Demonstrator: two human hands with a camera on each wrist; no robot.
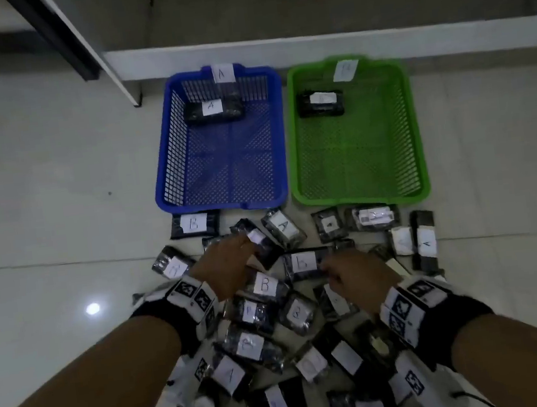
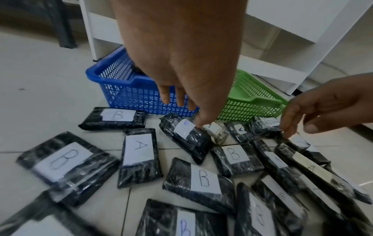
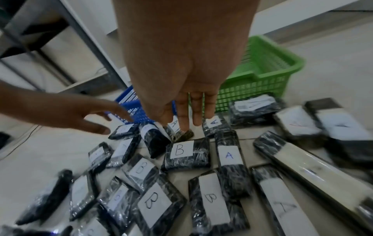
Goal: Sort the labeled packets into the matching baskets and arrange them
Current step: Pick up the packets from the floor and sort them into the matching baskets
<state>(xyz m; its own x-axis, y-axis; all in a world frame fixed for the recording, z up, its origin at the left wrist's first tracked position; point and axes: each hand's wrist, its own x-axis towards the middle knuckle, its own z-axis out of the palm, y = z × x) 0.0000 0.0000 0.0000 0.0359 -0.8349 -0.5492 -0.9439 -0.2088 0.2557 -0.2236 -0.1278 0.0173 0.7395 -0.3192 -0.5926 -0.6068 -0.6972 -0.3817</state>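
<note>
Several black packets with white A or B labels lie heaped on the tiled floor in front of two baskets. The blue basket (image 1: 164, 178), tagged A, holds one A packet (image 1: 213, 110). The green basket (image 1: 421, 152), tagged B, holds one packet (image 1: 321, 103). My left hand (image 1: 247, 249) (image 2: 181, 103) reaches down with relaxed fingers, and one fingertip touches a B packet (image 2: 186, 138). My right hand (image 1: 331, 271) (image 3: 191, 119) hangs with straight fingers just over the pile, beside another B packet (image 1: 304, 262) (image 3: 187, 154), holding nothing.
A white furniture base (image 1: 276, 48) runs behind the baskets, and a dark leg (image 1: 54, 37) stands at the back left. Packets spread from the baskets' near rims back to my wrists. Bare tile lies to the left (image 1: 42, 195) and to the right.
</note>
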